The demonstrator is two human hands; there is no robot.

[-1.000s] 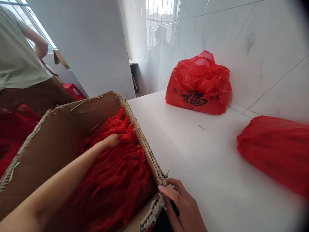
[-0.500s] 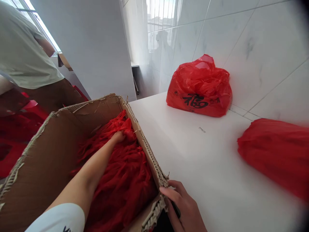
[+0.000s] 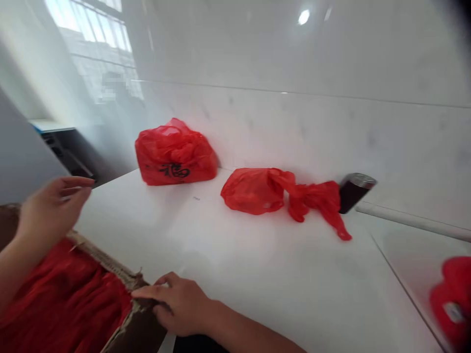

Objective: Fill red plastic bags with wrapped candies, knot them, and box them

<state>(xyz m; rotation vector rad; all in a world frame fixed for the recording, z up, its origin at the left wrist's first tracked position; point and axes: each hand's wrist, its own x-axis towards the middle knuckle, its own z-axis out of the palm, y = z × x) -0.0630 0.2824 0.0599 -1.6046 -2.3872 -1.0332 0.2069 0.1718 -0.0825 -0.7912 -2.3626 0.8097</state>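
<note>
Bags point(image 3: 175, 157) along the wall point(image 3: 257, 117), behind the box point(image 3: 101, 257).

Left hand point(image 3: 51, 211): bare, slightly blurred
Left forearm point(image 3: 13, 264): bare
Right hand point(image 3: 186, 304): bare, slim-fingered
Right forearm point(image 3: 239, 328): bare, smooth

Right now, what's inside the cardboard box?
Crumpled red material shows in the cardboard box. What lies beneath it is covered. The left hand and its forearm block part of the view, and the picture cuts off the rest.
</note>
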